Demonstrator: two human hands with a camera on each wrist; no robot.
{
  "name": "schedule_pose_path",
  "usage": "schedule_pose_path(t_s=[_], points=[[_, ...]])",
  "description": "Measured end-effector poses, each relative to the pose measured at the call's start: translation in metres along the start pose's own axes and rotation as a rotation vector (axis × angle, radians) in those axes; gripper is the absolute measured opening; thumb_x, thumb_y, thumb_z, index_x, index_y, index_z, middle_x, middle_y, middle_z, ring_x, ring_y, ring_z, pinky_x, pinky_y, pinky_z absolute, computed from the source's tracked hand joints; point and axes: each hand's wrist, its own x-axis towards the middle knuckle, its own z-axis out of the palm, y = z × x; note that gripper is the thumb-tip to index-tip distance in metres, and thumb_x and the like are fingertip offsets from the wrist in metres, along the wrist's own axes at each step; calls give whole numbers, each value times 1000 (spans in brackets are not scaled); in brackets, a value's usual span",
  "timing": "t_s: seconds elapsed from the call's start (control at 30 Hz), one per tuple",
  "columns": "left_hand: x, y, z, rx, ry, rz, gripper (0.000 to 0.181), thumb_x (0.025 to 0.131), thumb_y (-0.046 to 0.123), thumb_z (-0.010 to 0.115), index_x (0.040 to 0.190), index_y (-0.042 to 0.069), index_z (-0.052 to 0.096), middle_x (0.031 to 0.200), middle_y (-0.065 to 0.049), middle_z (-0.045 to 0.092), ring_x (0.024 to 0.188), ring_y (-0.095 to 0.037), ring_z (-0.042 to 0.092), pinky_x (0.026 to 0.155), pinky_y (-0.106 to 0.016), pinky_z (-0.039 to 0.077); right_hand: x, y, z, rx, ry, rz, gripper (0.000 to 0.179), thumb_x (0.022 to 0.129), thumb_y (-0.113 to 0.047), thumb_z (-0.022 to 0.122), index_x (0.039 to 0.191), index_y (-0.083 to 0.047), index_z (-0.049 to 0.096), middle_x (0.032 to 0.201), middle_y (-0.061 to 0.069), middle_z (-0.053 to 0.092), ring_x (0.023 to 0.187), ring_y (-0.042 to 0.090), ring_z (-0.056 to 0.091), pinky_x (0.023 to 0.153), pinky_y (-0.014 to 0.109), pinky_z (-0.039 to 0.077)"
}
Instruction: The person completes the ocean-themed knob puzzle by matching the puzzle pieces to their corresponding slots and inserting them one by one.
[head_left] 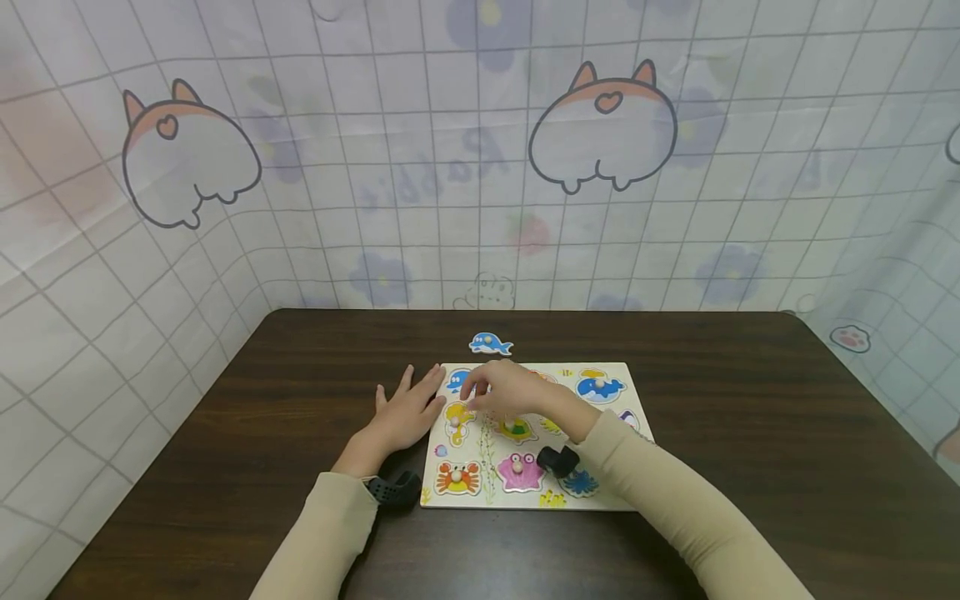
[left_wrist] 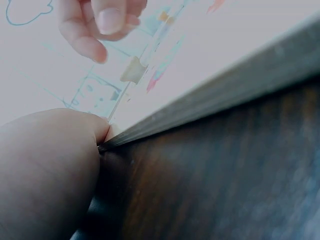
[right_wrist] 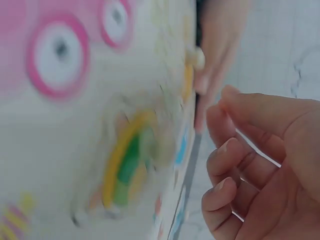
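A white wooden puzzle board point(head_left: 472, 443) with sea-animal pieces lies on the table. My left hand point(head_left: 405, 414), fingers spread, rests along its left edge; in the left wrist view the thumb point(left_wrist: 60, 130) touches the board's side. Over the board's upper left hovers my right hand point(head_left: 506, 390), fingers loosely bent and nothing held. In the right wrist view the right thumb point(right_wrist: 270, 110) meets the index fingertip. Nearest below are a yellow seahorse piece point(head_left: 455, 423) and a green-and-yellow turtle piece point(head_left: 516, 429). Behind the board lies a loose blue dolphin piece point(head_left: 489, 342).
The board also carries an orange crab point(head_left: 458, 477), a pink piece with round eyes point(head_left: 519, 472) and a blue whale point(head_left: 600, 386). The right forearm point(head_left: 660, 492) crosses its right side. A patterned curtain point(head_left: 450, 225) hangs behind the dark table point(head_left: 750, 417).
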Motion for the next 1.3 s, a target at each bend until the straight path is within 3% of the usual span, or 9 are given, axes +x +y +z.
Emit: schedule_pose_path(t_s=[0.13,0.33,0.5,0.77,1.03,1.3], points=[[0,0,-1,6,-1,-4,62,110,38,43,166,19,22,170,-5,20,156,-39,-1,111,-76,-9,3,17,-16,90,76,1,18,100,-14,68,114,-6,74,94,1,69,75,16,60,69,27,51],[-2,0,-1,-1,3,-4,63,110,36,45,166,19,22,170,-4,19,156,-38,-1,112,-75,-9,15,41,-33,215,218,97,22,101,-14,66,118,-2,73,101,8,73,92,22,67,77,32,55],[-3,0,-2,-10,7,-1,63,110,36,45,166,19,22,170,-4,19,156,-38,-1,112,-75,-9,25,52,-38,271,273,163,22,102,-13,65,117,1,72,101,10,73,95,29,67,83,37,56],[0,-1,0,-3,12,18,62,111,37,43,166,20,21,170,-4,19,156,-37,-2,111,-76,-8,44,66,-41,224,239,237,21,101,-10,64,117,0,71,102,10,72,81,20,62,77,32,54],[-1,-2,-1,0,18,9,62,110,37,43,166,20,21,170,-3,19,156,-37,-2,112,-75,-8,60,66,-36,210,228,278,24,101,-8,62,122,0,68,90,9,66,68,16,54,67,28,50],[-2,0,1,-6,17,6,62,110,37,44,165,20,23,170,-2,20,156,-38,0,112,-76,-8,71,68,-31,175,219,350,23,103,-13,64,122,-1,68,85,7,65,68,14,57,69,27,55]])
